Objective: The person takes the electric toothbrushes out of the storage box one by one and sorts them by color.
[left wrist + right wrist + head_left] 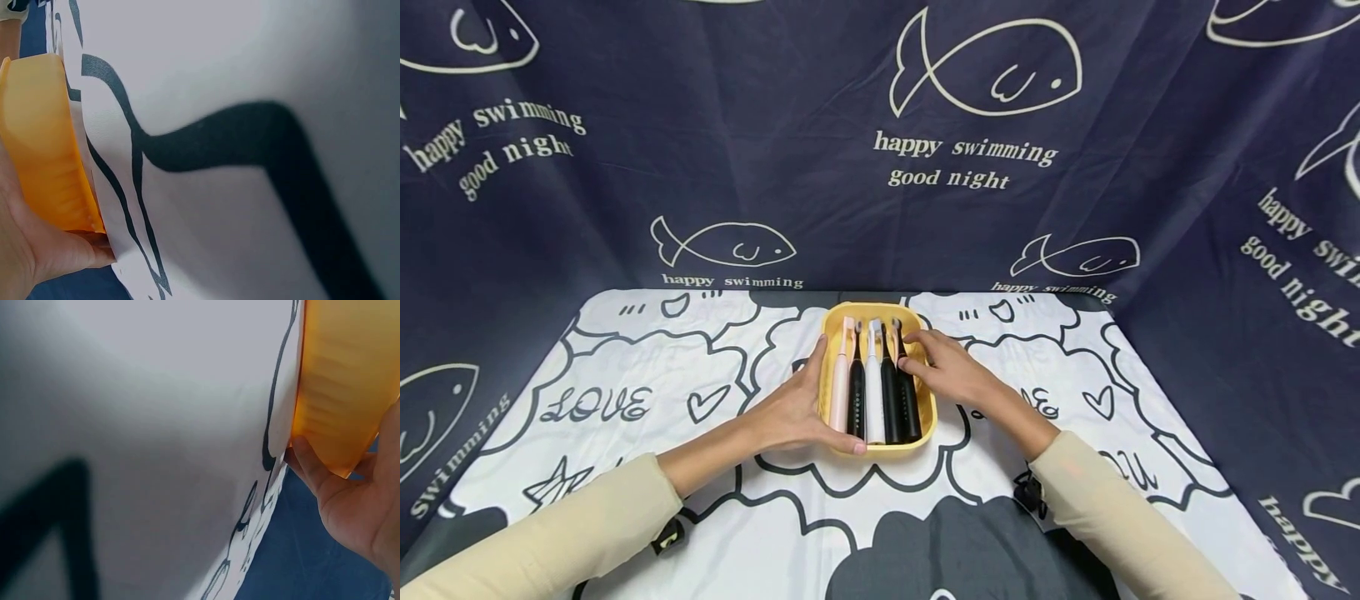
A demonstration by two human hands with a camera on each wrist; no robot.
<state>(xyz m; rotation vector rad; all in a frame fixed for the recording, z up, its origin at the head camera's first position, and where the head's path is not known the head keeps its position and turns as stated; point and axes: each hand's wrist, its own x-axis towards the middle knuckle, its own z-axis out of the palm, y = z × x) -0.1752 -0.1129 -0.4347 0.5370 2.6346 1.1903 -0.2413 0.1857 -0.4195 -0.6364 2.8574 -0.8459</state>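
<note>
Several electric toothbrushes lie side by side, heads away from me, in a yellow tray (931,414): a pink toothbrush (840,396), a white toothbrush (874,404) and black ones. My left hand (801,408) grips the tray's left side, its thumb along the near edge and its fingers up the side. Over the right rim reaches my right hand (951,364); its thumb and index finger pinch the rightmost black toothbrush (910,408) near its neck. In the right wrist view, a finger of that hand touches the tray's outer wall (344,369).
A white cloth (647,367) with black cartoon outlines and lettering covers the table. Dark blue fabric (850,192) printed with fish hangs behind and at both sides. Small dark devices (667,536) sit below the wrists.
</note>
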